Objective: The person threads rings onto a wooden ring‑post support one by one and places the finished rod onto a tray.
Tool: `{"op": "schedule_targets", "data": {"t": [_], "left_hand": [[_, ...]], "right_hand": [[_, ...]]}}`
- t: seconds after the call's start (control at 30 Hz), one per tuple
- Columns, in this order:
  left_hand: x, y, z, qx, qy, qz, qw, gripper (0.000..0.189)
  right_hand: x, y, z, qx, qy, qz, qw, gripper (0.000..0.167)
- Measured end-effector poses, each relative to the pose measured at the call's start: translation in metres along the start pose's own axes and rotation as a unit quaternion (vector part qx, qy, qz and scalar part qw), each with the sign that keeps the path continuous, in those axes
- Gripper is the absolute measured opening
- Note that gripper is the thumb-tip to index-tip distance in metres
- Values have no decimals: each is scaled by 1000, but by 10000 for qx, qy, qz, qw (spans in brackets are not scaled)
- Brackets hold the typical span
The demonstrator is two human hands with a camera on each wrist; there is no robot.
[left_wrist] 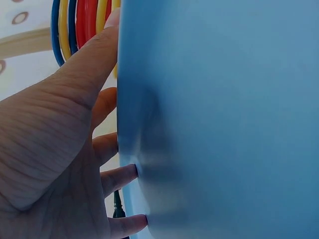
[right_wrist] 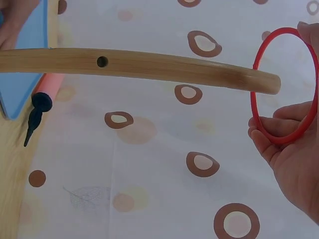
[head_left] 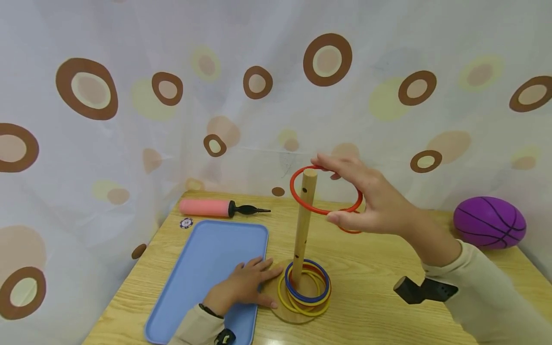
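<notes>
My right hand (head_left: 368, 199) grips a red ring (head_left: 294, 194) between thumb and fingers. The ring circles the top end of an upright wooden peg (head_left: 304, 225); in the right wrist view the peg's tip (right_wrist: 271, 83) shows inside the ring. Blue, yellow and red rings (head_left: 324, 275) lie stacked around the peg's foot on a round wooden base (head_left: 290, 316). With fingers spread, my left hand (head_left: 247, 282) rests at the base's left side, over the edge of a blue tray (head_left: 207, 268). Part of another red ring (head_left: 351, 232) shows below my right hand.
A pink hand pump (head_left: 204, 207) with a black nozzle lies behind the tray, near a poker chip (head_left: 186, 223). To the far right sits a purple ball (head_left: 489, 223). A patterned curtain (head_left: 258, 120) hangs behind the wooden table (head_left: 375, 297).
</notes>
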State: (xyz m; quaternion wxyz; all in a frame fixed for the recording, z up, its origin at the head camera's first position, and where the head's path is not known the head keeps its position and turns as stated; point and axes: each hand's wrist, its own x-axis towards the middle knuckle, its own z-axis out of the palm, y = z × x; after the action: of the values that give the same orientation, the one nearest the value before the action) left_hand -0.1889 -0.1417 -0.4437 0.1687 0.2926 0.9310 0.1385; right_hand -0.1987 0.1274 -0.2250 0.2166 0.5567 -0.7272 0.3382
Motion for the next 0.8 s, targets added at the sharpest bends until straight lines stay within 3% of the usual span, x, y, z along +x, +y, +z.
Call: {"op": "schedule_targets", "data": {"t": [0.47,0.8], "left_hand": [[2,-3,5,50,132,20,9999,81],[0,0,2,33,115,26,9999,80]], "right_hand": [[-38,6,34,-231,-458,930,9943,78],[-81,11,75,117,-712,1687,9830,83]]}}
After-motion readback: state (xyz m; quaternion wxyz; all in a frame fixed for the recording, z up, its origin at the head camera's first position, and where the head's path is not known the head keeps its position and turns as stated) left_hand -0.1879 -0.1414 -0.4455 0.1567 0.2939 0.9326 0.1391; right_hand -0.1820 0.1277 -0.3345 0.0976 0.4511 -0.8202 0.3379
